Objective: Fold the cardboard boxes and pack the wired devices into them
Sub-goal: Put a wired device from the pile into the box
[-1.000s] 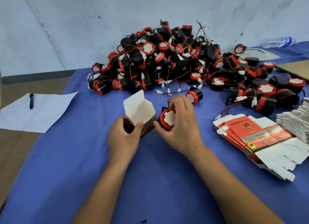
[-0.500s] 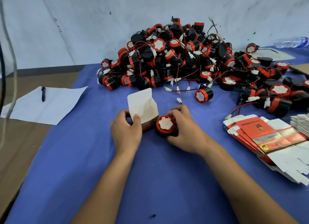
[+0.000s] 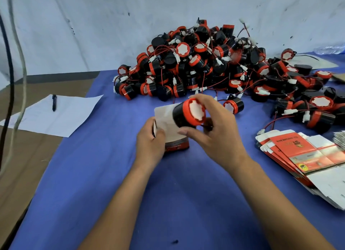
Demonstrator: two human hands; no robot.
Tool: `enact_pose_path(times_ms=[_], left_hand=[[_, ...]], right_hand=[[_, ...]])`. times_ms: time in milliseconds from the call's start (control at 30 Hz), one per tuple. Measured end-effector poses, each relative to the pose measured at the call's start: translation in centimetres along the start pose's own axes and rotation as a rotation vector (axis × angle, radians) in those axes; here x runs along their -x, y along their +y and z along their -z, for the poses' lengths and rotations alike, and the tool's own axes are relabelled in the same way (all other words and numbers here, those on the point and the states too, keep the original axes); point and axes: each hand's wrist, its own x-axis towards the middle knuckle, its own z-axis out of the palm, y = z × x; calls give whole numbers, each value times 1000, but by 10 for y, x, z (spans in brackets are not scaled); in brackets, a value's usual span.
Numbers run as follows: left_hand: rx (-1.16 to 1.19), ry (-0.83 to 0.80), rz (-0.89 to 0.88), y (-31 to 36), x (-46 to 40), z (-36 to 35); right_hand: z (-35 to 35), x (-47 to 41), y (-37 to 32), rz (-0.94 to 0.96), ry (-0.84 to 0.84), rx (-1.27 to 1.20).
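Packing step: left hand (image 3: 149, 139) grips the upright red-and-white cardboard box (image 3: 172, 133) on the bench, right hand (image 3: 214, 130) fingers grip the black cylindrical red-rimmed device (image 3: 188, 113) at its open mouth; next, probably lower it in, tucking wire.

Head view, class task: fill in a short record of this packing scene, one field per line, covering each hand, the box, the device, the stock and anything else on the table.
left hand: grips the open box
right hand: holds a device above the box mouth
open box: red and white, stands on the blue table cover, white flap up
device: black body, orange rim, white face, tilted, not yet inside
device pile: heaped against the wall, red wires tangled
flat boxes: stacked unfolded, right side
paper sheet: left side, pen on it
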Motion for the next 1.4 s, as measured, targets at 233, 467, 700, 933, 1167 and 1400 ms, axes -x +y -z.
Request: enact_pose_path(times_ms=[233, 467, 700, 933, 1167, 1400], left_hand=[[6, -112, -43, 4, 8, 0], [193, -141, 92, 5, 5, -3], [263, -107, 157, 4, 3, 1], [198, -174, 75, 9, 7, 4], [371, -347, 200, 12, 6, 18], [386, -360, 207, 8, 3, 17]], right_hand=[[-34, 6, -31, -7, -229, 308], [-37, 14, -14, -52, -218, 510], [-28, 16, -5, -78, -240, 557], [-25, 8, -9, -167, -133, 265], [-24, 7, -9, -211, -195, 157], [-20, 5, -16, 15, -272, 527]])
